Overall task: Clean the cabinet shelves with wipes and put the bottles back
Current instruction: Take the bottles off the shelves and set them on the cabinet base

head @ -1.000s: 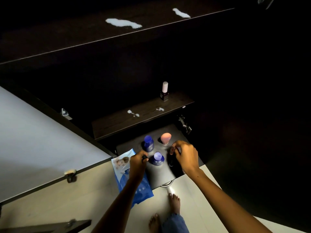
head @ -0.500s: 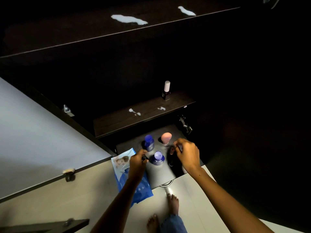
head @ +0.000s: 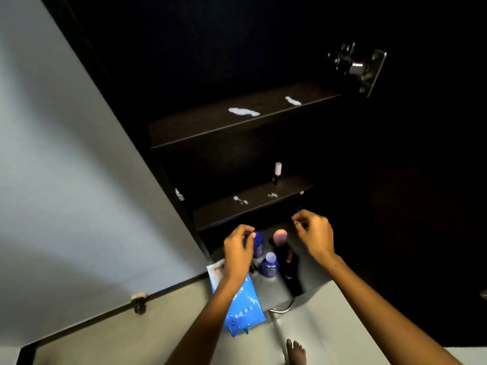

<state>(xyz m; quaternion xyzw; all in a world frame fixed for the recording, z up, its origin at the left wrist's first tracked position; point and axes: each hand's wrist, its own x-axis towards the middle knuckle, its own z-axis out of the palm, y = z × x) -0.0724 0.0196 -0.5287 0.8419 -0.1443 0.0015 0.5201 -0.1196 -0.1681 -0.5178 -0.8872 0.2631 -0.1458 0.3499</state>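
Head view: both hands are up off the low surface and lifting toward the shelves. The left hand (head: pixel 238 252) is curled, apparently pinching something small and dark, though what it holds I cannot tell. The right hand (head: pixel 313 234) pinches a tiny item I cannot identify either.

Judging by the white smears (head: pixel 243 111) on the upper shelf (head: pixel 200 127) and the lower shelf (head: pixel 226 212), wiping is not done. The wipes pack (head: pixel 242 309) lies flat below the left wrist, its long axis running toward the cabinet.

Two blue bottles (head: pixel 269 266) stand upright between the hands, caps up. A small white-capped bottle (head: pixel 277 173) stands upright on the lower shelf.

Next, probably: set these down clear of the smears.
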